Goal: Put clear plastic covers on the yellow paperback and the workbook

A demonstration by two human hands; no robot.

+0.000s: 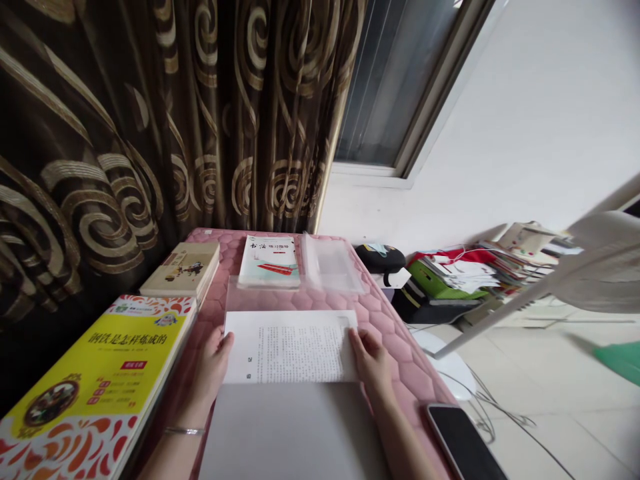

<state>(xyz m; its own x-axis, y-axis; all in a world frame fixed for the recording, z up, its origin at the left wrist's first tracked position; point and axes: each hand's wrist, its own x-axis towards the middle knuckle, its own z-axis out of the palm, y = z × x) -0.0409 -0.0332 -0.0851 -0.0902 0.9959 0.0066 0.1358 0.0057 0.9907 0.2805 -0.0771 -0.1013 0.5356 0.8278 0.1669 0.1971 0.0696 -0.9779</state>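
Note:
An open book (293, 347) lies in front of me on a pink quilted table top (395, 333), with a printed white page showing and a grey cover below it. My left hand (213, 367) rests at the page's left edge, fingers curled against it, a thin bracelet on the wrist. My right hand (373, 360) lies on the page's right edge with fingers stretched flat. A clear plastic sleeve (240, 293) sits under the top of the page.
A yellow book (95, 380) lies at the left, a beige book (183, 270) behind it. A white and teal booklet (270, 260) and clear plastic folders (333, 263) lie at the back. A dark phone (463, 443) sits at the right edge. Patterned curtain (150, 113) behind; cluttered floor right.

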